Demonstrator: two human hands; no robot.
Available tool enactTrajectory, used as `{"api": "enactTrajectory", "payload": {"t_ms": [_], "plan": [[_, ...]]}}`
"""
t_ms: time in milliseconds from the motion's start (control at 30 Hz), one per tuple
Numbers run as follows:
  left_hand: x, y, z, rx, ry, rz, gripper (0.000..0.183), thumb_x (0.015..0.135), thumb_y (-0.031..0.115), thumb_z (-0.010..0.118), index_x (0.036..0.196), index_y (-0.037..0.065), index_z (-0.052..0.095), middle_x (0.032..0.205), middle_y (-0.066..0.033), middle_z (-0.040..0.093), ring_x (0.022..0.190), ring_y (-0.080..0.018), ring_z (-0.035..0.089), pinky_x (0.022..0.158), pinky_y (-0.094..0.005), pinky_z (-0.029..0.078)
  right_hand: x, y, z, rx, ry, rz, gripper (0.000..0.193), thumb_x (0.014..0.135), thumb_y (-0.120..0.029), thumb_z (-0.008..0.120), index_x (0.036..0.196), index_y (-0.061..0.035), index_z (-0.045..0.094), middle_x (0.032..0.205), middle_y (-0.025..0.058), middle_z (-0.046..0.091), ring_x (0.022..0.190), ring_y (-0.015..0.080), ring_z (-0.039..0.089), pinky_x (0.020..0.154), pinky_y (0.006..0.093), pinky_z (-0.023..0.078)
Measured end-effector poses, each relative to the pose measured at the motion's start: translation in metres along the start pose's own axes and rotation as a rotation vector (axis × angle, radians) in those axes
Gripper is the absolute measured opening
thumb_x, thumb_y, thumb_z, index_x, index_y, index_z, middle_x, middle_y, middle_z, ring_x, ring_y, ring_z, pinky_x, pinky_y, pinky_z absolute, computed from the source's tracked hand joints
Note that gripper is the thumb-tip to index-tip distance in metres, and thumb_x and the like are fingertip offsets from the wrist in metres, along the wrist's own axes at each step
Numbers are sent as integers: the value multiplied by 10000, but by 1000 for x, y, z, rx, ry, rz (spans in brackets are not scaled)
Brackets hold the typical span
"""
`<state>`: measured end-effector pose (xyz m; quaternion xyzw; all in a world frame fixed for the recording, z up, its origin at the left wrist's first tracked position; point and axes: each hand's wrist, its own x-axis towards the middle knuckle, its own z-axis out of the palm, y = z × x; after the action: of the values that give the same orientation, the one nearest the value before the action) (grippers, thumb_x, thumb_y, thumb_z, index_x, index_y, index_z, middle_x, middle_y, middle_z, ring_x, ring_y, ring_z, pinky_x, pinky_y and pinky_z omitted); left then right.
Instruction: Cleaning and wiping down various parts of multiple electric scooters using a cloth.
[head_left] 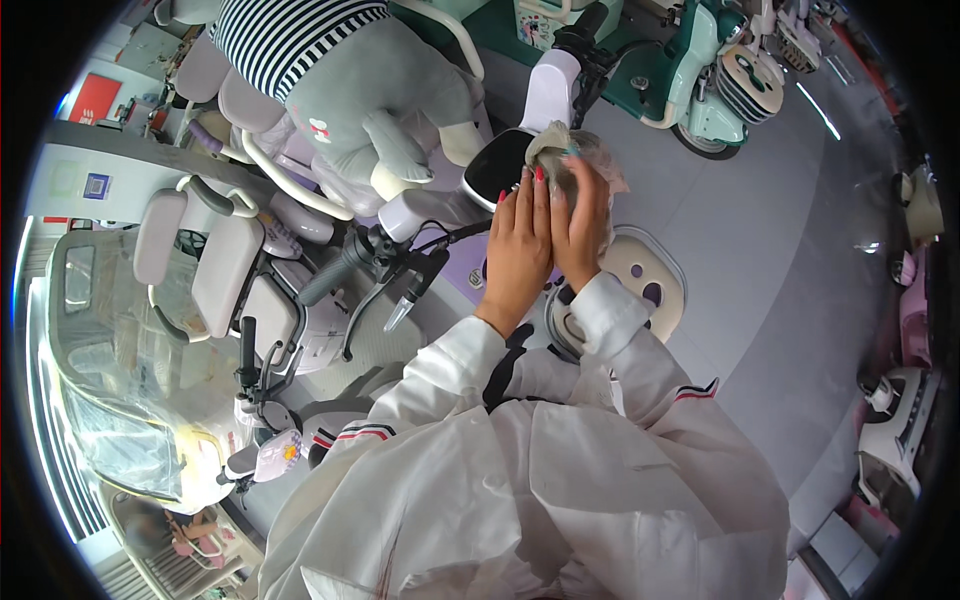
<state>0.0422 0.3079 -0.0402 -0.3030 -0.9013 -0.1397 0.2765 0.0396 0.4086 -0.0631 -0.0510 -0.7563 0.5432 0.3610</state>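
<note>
A crumpled grey-beige cloth [549, 150], with thin clear plastic beside it, lies at the right edge of the dark display [497, 165] on a lilac and white scooter's handlebar. My left hand [521, 235] has its fingers straight and flat, their tips at the display's edge next to the cloth. Pressed up against it, my right hand [583, 222] bends its fingers over the cloth, which shows between thumb and fingers. Part of the cloth is hidden under the hands.
A large grey plush toy [365, 110] in a striped shirt sits ahead on the left. The handlebar's left grip [335, 280] and brake lever stand by my left wrist. A beige footrest [655, 285] lies below right. A mint scooter [700, 90] stands far right; a clear-covered vehicle [130, 340] is left.
</note>
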Motion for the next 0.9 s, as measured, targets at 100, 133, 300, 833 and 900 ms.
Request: {"api": "enactTrajectory", "payload": {"t_ms": [100,133,300,833,900], "plan": [[5,-15,7,-84,-163,-20,509,778,119,528,1259,-23,441,1043,-100,537,947,-240,532,839,-346,464,22,22,2,-362,-305,-468,400,922,-237,433,1258,-26,475,1304,131,457,1216,305,412,1035,446,257],[7,-16,8,-123,-176,-18,514,780,116,526,1272,-6,441,1007,-88,524,912,-230,522,867,-348,446,31,25,6,-269,-252,-473,402,925,-260,407,1248,-39,499,1324,127,448,1240,319,388,1047,463,234],[-5,-11,-10,-9,-150,55,582,774,120,545,1329,28,395,1129,-114,512,1029,-249,519,946,-371,403,-31,29,47,-118,210,26,520,936,-333,344,1366,-42,358,1428,214,270,1334,393,222,1064,483,203],[45,-6,-1,-488,-246,249,486,893,231,511,1325,34,405,1353,-178,414,1231,-332,418,1037,-455,300,-15,42,63,174,189,-3,448,879,-277,443,1253,-37,497,1367,161,414,1278,351,350,1074,466,189],[42,-15,-2,-428,-276,247,466,911,238,483,1318,20,414,1380,-171,394,1248,-322,410,1034,-431,310,-22,42,76,397,352,108,449,880,-272,450,1252,-24,494,1362,170,416,1271,354,361,1074,464,198]]}}
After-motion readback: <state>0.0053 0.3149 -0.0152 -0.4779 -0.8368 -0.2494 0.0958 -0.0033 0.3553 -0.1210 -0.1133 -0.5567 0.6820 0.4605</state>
